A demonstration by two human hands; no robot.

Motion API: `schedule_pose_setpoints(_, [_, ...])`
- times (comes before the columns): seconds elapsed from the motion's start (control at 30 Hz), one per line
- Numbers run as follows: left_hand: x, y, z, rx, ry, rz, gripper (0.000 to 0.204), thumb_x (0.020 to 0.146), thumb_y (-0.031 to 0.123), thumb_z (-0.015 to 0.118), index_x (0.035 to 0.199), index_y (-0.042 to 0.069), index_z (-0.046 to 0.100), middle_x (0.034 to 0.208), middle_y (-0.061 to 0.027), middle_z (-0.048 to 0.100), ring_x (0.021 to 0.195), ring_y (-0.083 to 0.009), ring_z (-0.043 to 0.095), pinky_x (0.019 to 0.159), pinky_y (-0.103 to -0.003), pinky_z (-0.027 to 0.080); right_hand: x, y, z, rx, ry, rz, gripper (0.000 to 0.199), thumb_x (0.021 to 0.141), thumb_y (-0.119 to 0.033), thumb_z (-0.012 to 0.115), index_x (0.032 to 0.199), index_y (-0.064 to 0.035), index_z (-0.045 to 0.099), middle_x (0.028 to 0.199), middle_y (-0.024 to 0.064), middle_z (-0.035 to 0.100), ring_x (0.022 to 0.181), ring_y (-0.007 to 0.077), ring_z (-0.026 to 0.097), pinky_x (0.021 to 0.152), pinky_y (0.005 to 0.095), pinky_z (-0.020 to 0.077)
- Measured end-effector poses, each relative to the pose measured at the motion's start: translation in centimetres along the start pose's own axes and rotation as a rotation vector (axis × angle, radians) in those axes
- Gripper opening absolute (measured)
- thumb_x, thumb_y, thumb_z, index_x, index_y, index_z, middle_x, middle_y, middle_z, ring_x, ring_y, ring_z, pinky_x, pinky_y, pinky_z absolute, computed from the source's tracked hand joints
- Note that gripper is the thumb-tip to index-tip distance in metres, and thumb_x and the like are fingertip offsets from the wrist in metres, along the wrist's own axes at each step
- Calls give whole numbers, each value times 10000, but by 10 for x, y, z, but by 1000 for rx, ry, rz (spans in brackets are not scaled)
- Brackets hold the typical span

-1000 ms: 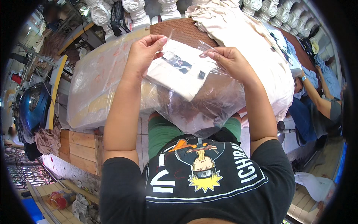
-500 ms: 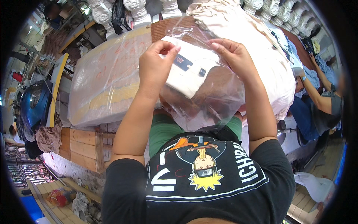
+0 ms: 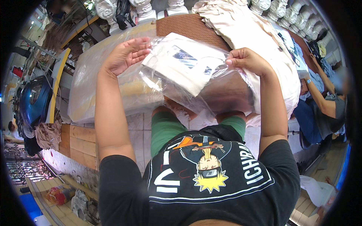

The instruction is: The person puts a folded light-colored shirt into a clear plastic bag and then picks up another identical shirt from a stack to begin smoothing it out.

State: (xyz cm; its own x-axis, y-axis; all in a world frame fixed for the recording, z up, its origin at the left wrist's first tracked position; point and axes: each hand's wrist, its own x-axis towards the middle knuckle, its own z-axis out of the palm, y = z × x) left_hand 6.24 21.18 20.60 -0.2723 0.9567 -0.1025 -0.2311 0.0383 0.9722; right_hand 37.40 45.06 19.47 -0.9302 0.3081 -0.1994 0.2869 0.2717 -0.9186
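A folded white garment [image 3: 177, 77] lies inside a clear plastic bag [image 3: 233, 90], which hangs over the near edge of the work surface. Through the film I see a dark rectangular tag [image 3: 183, 56] on the cloth and a smaller dark patch beside it. My right hand [image 3: 249, 62] pinches the bag's right side between thumb and fingers. At the bag's upper left edge, my left hand [image 3: 130, 55] has its fingers stretched out, palm turned toward the bag. Whether those fingertips touch the film is hard to make out.
A plastic-wrapped padded block [image 3: 113, 88] is at the left, beside a brown textured sheet [image 3: 181, 28]. Cream cloth [image 3: 260, 45] is heaped at the right. White balusters [image 3: 145, 9] line the back. Another person [image 3: 328, 105] sits at far right; a wooden crate [image 3: 81, 145] stands lower left.
My left hand has moved left off the garment and its fingers have opened. My right hand has shifted slightly right and down. The bag now covers the garment, spread wider.
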Motion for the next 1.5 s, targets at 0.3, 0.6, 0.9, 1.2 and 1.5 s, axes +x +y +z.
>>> schedule_pose_setpoints(0.3, [10,-76,62,993,687,314,274,804,262,653,987,58,639,1020,-107,642,910,-205,619,760,-304,478,33,36,-9,7,65,77,180,847,-221,632,844,-42,639,693,-38,564,576,26,454,540,174,361])
schedule_pose_setpoints(0.6, [53,-110,33,818,782,234,196,772,230,670,875,64,680,797,-85,682,721,-160,646,670,-282,491,-29,62,-5,-233,153,224,488,753,-404,704,1020,-5,623,820,65,644,712,113,595,641,242,450])
schedule_pose_setpoints(0.9, [54,-110,-4,623,659,161,192,800,200,666,911,43,668,784,-19,668,703,-97,612,644,-225,467,-28,69,2,138,301,247,137,838,-176,610,825,-40,606,795,67,660,662,96,605,611,202,476])
schedule_pose_setpoints(1.2, [19,-91,-25,133,286,-262,182,834,216,654,983,115,624,803,77,607,719,-8,548,669,-165,424,11,68,-29,166,486,228,148,838,-229,614,798,-87,600,797,48,658,681,92,613,604,193,443])
schedule_pose_setpoints(1.5, [18,-114,-35,-205,315,-193,167,837,192,643,973,98,622,800,52,616,698,-47,562,663,-211,444,26,85,-24,574,593,198,360,818,-352,623,997,-48,556,806,56,645,728,145,645,603,227,494])
